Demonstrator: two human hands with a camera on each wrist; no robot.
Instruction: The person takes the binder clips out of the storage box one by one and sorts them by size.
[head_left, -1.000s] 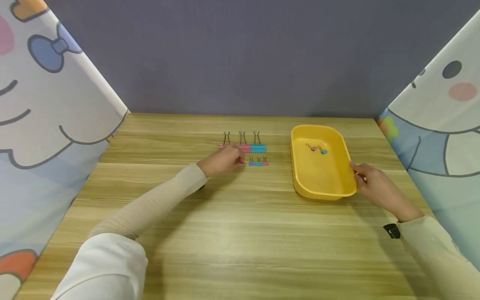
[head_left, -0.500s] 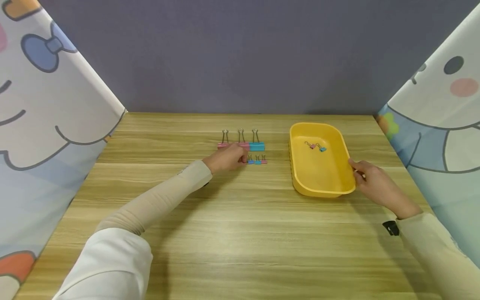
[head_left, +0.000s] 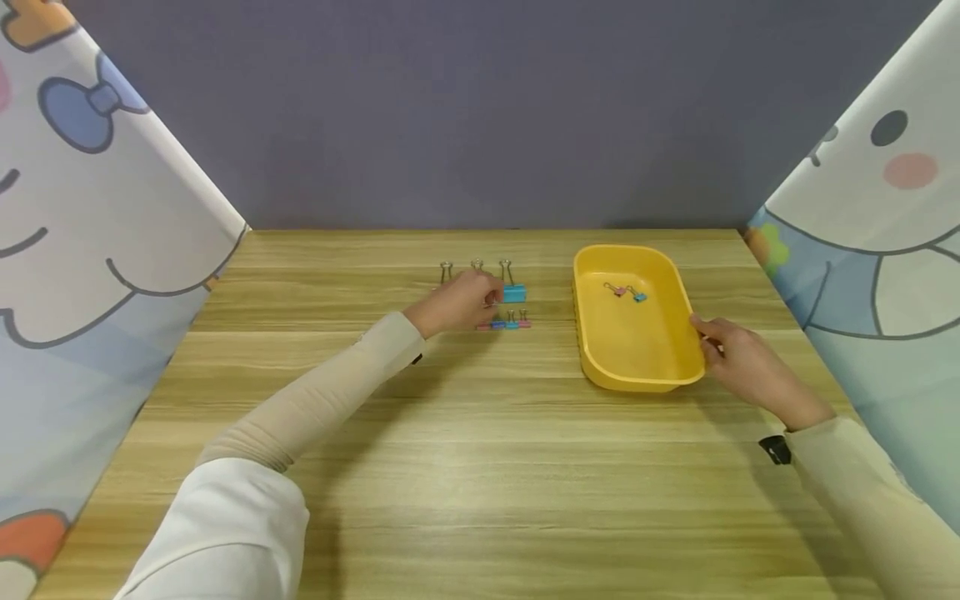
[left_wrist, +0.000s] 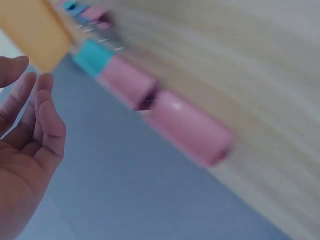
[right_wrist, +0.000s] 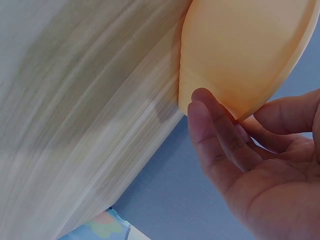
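My left hand [head_left: 461, 298] hovers over a row of large binder clips, hiding part of it in the head view. The left wrist view shows its fingers loosely bent, with nothing between thumb and fingertips. Two large pink binder clips [left_wrist: 190, 127] and a teal binder clip [head_left: 514, 293] form that row, handles up. Just in front of it stands a row of several small binder clips [head_left: 512, 325] in pink, blue and teal. My right hand [head_left: 753, 367] pinches the right rim of a yellow tray [head_left: 641, 358]. Inside lie a small pink clip [head_left: 618, 292] and a small blue clip [head_left: 640, 297].
The wooden table [head_left: 465, 467] stretches in front of both rows and the tray. A grey panel [head_left: 480, 117] closes off the back. Cartoon-printed panels stand along the left [head_left: 97, 233] and right [head_left: 892, 250] sides.
My left hand has risen from the left end of the small row towards the large clips. A small pink clip now shows at that end. My right hand keeps its grip on the tray.
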